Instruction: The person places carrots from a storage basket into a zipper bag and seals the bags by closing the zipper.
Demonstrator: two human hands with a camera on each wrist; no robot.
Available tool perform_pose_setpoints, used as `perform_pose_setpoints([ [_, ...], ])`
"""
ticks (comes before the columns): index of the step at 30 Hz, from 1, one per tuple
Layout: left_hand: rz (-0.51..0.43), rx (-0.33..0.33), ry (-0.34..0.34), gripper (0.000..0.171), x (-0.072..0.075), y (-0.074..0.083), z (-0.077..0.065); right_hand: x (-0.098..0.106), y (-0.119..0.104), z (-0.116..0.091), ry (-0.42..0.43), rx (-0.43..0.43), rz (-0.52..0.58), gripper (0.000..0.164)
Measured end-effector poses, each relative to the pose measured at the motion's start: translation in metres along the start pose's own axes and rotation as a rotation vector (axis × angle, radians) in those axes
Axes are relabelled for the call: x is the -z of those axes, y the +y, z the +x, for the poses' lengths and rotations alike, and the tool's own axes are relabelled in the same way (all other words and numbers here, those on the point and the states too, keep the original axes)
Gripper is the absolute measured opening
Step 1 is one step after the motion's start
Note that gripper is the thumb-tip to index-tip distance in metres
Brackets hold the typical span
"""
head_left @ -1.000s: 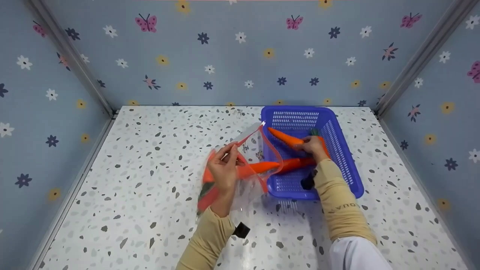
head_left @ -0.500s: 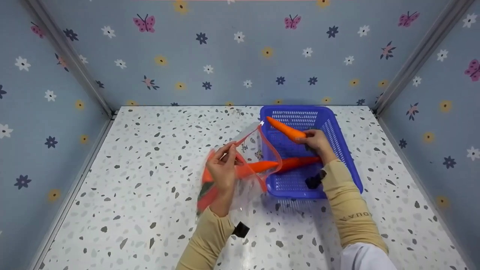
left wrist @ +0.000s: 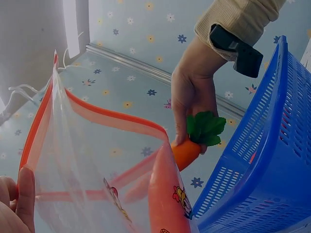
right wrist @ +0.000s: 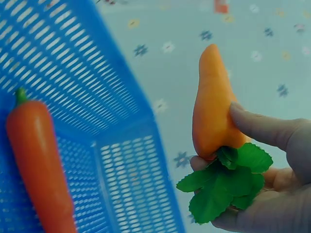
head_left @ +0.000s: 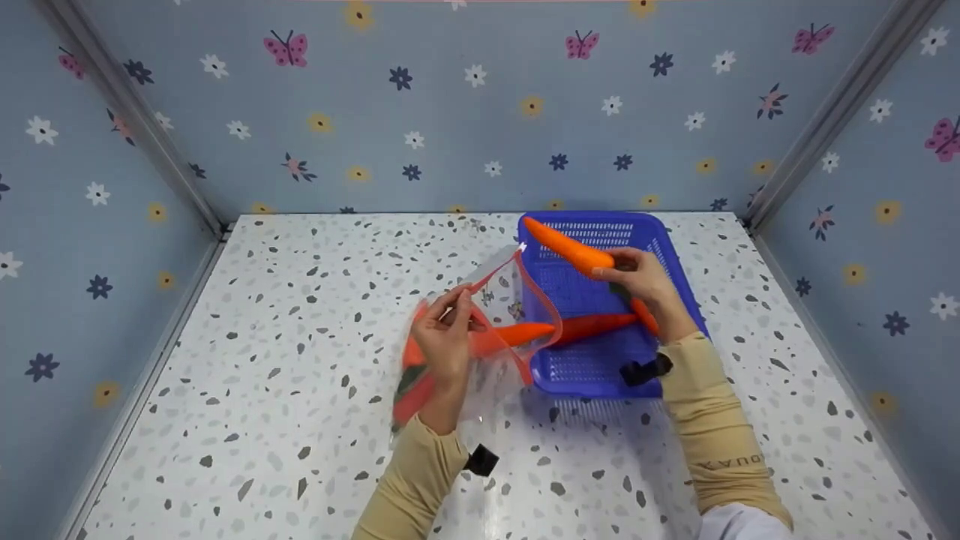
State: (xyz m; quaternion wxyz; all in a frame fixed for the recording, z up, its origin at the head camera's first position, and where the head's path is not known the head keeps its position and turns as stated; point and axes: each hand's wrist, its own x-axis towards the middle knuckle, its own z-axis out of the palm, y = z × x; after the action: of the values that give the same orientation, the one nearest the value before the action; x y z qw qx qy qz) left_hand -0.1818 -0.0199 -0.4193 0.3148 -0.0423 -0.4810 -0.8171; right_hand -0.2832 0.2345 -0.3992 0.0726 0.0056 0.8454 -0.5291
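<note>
In the head view my left hand [head_left: 442, 341] pinches the red-edged rim of a clear zip bag [head_left: 541, 289]. The bag's mouth gapes toward the basket, and orange and red vegetables show inside, including a carrot [head_left: 517, 334]. My right hand [head_left: 649, 285] holds another carrot [head_left: 568, 247] by its thick end, above the blue basket [head_left: 585, 386]. That carrot's tip points up and left. Green leaves [right wrist: 233, 182] hang at its top in the right wrist view. A red chili pepper [right wrist: 39, 160] with a green stem lies in the basket.
The basket stands at the right, its left edge against the bag's mouth. A speckled white tabletop [head_left: 285, 337] lies below, with flower-patterned walls [head_left: 450, 97] at the back and sides. A red-orange vegetable [head_left: 643, 316] lies partly hidden beneath the right hand.
My right hand has raised the carrot from inside the basket, moving slightly up and right; the carrot's tip now reaches the basket's back left corner. My left hand stays still on the bag.
</note>
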Motion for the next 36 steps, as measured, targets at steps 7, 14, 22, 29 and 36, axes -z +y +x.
perform_pose_setpoints([
  [7, -0.017, -0.023, -0.011, 0.017, 0.001, -0.003, 0.000, 0.005, -0.016, -0.024, -0.033, 0.061, 0.023, 0.055],
  [14, -0.026, -0.044, -0.010, 0.015, 0.013, -0.038, 0.003, 0.004, -0.025, -0.047, -0.072, 0.189, 0.003, 0.051],
  [22, 0.007, -0.013, 0.015, 0.016, 0.014, -0.048, 0.003, 0.000, -0.025, -0.066, -0.114, 0.301, -0.047, 0.044],
  [29, 0.009, -0.033, -0.017, 0.018, 0.001, -0.013, 0.000, -0.006, -0.024, -0.075, -0.158, 0.400, -0.093, 0.042],
  [36, -0.050, -0.067, -0.041, 0.015, 0.005, -0.027, 0.001, -0.014, -0.028, -0.080, -0.189, 0.438, -0.190, 0.041],
])
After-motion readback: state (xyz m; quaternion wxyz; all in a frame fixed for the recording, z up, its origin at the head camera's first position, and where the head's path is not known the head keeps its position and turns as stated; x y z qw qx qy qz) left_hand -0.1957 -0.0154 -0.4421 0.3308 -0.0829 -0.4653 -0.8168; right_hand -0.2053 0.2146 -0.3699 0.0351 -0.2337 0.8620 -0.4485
